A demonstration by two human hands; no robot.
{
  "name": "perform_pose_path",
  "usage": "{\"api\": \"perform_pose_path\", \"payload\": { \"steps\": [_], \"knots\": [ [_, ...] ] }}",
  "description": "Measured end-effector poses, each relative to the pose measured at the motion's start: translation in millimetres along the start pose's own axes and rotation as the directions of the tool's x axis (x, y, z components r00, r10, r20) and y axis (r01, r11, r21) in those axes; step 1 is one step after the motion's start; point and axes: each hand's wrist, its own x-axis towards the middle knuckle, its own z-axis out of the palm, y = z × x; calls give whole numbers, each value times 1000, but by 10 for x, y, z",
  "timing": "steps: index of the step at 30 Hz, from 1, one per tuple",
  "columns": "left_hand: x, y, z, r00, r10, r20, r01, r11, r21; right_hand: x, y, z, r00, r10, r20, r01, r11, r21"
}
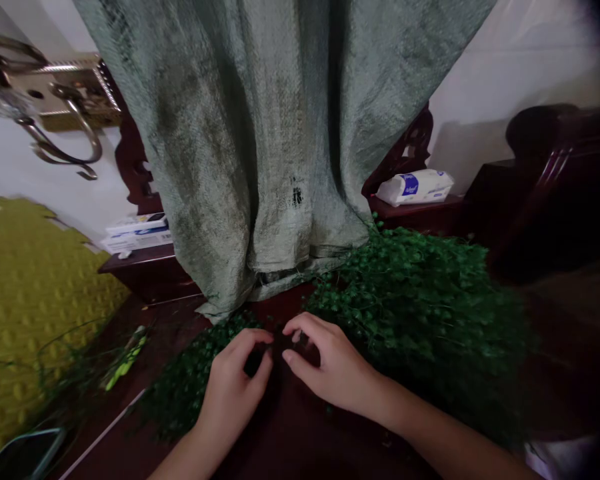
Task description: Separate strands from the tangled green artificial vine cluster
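My left hand [237, 377] is low in the middle, its thumb and fingers curved with a gap between them. Facing it, my right hand [325, 360] is curled the same way, thumb and forefinger apart. No held object can be made out in either. Beside my left hand lies a smaller heap of leafy green stems [180, 390]. A large bushy green pile [420, 300] spreads to the right of my right hand. Both heaps rest on a dark red wooden surface [285, 440].
A grey-green woven cloth [280, 133] hangs ahead. Tissues [415, 187] sit on a right ledge, boxes [137, 233] on a left one. Metal hooks [65, 127] are upper left, above a yellow textured mat [25, 300]. A green-yellow object [126, 360] lies left.
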Motion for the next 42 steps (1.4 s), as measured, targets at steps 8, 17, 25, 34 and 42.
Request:
{"api": "perform_pose_path", "payload": {
  "steps": [8, 17, 25, 34, 42],
  "knots": [
    [-7, 0, 59, 1000, 25, -5, -25, 1000, 10, 36, -58, -140, 945, 161, 285, -322, 617, 718],
    [-78, 119, 48, 975, 195, 109, -191, 980, -48, 0, -76, -100, 897, 134, 422, -390, 690, 609],
    [-72, 78, 88, 981, 167, 100, -160, 984, -77, 33, 37, 6, 976, 195, 95, -214, 936, 278],
    [-68, 99, 53, 989, 130, 71, -124, 989, -78, 1, 79, 33, 999, -51, -12, 48, 984, -171],
    [-58, 102, 64, 986, 122, 110, -118, 992, -47, -20, 17, -2, 997, -31, 66, 38, 993, -112]
  ]
}}
